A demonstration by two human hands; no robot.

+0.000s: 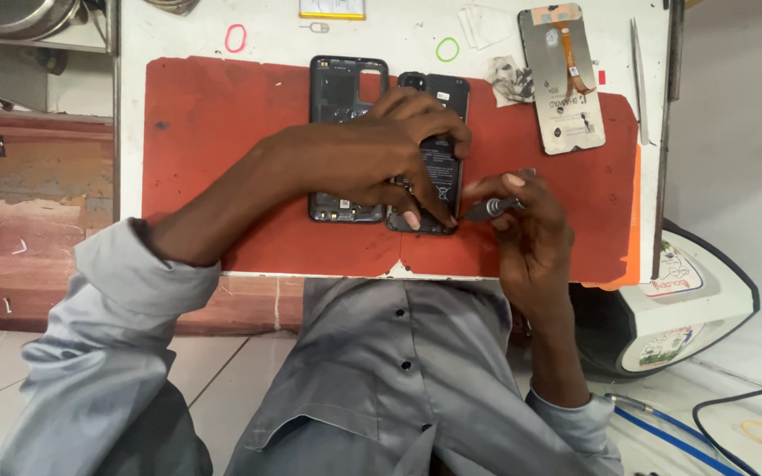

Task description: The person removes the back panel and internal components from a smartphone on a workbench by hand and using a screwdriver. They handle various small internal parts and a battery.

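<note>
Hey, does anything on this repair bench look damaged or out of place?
Yes: the red mat has a torn notch in its near edge, and a crumpled scrap lies by the detached screen panel. The opened phone is simply under repair.

Probably phone-repair workshop: opened phones (429,150), red mat (213,150)
</note>
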